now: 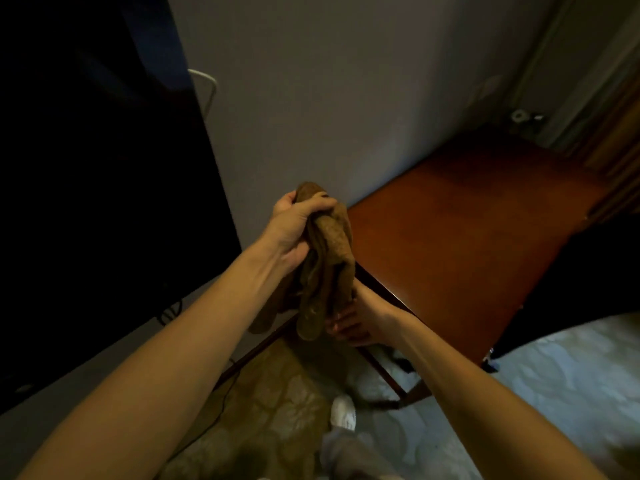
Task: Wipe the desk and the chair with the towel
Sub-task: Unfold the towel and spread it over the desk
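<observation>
- Gripped the bunched top of the brown towel (329, 258) in the left hand (294, 223), fingers curled round it, forearm stretched forward and raised.
- Reached in lower down with the right hand (360, 320), fingers curled against the towel's hanging end; could not tell whether pinched or merely touched.
- Kept the hands apart, one above the other, joined only by the towel.
- Hung the towel in the air before the edge of the desk (450, 244), off its top.
- Counted two hands, one towel, one red-brown desk, one dark screen (104, 168) at left, one white shoe (343, 410) below.
</observation>
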Tool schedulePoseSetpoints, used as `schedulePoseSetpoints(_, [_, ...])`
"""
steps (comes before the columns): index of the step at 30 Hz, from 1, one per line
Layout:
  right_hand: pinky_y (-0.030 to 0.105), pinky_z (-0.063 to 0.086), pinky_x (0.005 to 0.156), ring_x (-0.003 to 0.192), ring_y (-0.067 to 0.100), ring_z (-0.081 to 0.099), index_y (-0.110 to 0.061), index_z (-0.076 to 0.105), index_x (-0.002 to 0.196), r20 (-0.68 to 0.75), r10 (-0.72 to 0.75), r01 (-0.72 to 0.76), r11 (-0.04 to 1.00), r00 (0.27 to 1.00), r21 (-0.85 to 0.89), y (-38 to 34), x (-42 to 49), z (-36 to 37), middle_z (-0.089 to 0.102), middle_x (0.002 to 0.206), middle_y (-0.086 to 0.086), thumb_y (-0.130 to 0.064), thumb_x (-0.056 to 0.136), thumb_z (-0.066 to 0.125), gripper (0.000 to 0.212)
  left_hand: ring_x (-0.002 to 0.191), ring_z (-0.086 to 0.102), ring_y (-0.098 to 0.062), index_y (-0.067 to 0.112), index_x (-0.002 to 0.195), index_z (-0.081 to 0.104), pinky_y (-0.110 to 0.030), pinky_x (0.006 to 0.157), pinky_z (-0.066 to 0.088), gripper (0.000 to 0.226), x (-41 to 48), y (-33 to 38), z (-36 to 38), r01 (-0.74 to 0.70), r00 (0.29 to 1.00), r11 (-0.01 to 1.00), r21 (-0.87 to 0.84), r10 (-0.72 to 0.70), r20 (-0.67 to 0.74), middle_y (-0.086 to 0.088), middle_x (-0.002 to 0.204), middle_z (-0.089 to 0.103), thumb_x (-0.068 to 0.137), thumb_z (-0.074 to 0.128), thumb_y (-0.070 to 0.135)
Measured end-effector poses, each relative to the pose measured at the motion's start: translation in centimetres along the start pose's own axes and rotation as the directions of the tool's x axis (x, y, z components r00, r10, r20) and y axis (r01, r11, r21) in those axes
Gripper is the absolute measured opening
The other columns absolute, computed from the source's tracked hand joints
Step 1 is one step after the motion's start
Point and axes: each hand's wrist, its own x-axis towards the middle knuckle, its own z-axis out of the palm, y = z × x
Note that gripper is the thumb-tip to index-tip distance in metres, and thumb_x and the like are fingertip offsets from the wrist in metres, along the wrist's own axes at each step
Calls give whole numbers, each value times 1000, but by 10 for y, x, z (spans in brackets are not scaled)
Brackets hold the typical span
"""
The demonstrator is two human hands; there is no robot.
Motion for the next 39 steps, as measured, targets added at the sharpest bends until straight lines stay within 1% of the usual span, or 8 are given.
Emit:
schedulePoseSetpoints(4, [34, 56, 73, 84, 20, 72, -9, 70, 121, -364, -163, 314, 857, 917, 408, -22, 17, -24, 77, 101, 9, -46, 104, 54, 44, 89, 69, -35, -3, 109, 63, -53, 93, 58, 23, 39, -3, 15, 84, 996, 996, 23, -83, -8, -24, 99, 67, 88, 71, 2])
schedulePoseSetpoints(8, [29, 53, 67, 80, 17, 66, -14, 64, 95, -629, -162, 553, 670, 760, 495, -56, 21, -73, 70, 93, 7, -30, 105, 57, 20, 62, 66, -22, 4, 77, 66, -33, 64, 57, 16, 79, 1, 11, 39, 995, 961, 275, -13, -96, -8, 63, 66, 92, 68, 8])
schedulePoseSetpoints(16, [42, 42, 62, 65, 26, 53, -14, 51, 83, -844, -336, 718, 691, 418, 80, -164, 14, -193, 50, 73, 7, -48, 105, 51, 40, 50, 51, -11, 7, 65, 61, -25, 50, 36, 44, 200, 21, 47, -159, 985, 433, 887, 8, 173, 0, 51, 49, 99, 67, 35])
schedulePoseSetpoints(21, [47, 61, 79, 89, 34, 72, -4, 64, 108, -788, -306, 754, 593, 534, 281, -204, -7, -263, 67, 95, 15, -29, 90, 75, 34, 74, 61, -18, -1, 100, 72, -28, 59, 48, 37, 256, 32, 95, -227, 935, 383, 896, -173, 311, -11, 80, 63, 90, 78, 35])
schedulePoseSetpoints(25, [42, 59, 77, 83, 28, 69, -6, 58, 105, -705, -377, 708, 659, 601, 252, -214, -19, -307, 64, 93, 12, 5, 91, 63, 18, 58, 61, -12, 0, 85, 71, -24, 54, 53, 31, 297, 29, 151, -330, 890, 197, 923, -262, 374, -10, 73, 63, 101, 63, 25])
schedulePoseSetpoints(31, [36, 54, 67, 84, 18, 58, -19, 17, 163, -721, -208, 240, 969, 660, -60, -197, -24, -387, 43, 133, 2, -15, 105, 58, 71, 62, 53, -14, 16, 79, 60, -29, 64, 49, 32, 355, 6, 231, -94, 929, 732, 675, -180, 325, 0, 65, 56, 103, 38, 18])
schedulePoseSetpoints(35, [43, 61, 69, 76, 23, 68, -10, 69, 111, -882, -76, 258, 965, 465, 52, -192, -15, -434, 70, 98, 12, -19, 96, 72, 18, 53, 51, -10, 22, 77, 48, -24, 59, 46, 25, 406, 2, 267, 234, 902, 935, 268, -311, 298, 6, 60, 49, 101, 38, 19])
schedulePoseSetpoints(39, [48, 62, 74, 78, 30, 73, -7, 69, 83, -958, 70, 312, 937, 278, 159, -195, -5, -466, 72, 88, 21, -25, 85, 83, 23, 57, 57, -12, 16, 82, 64, -27, 60, 46, 22, 448, -4, 307, 79, 861, 836, 543, -331, 385, 1, 65, 60, 101, 58, 25])
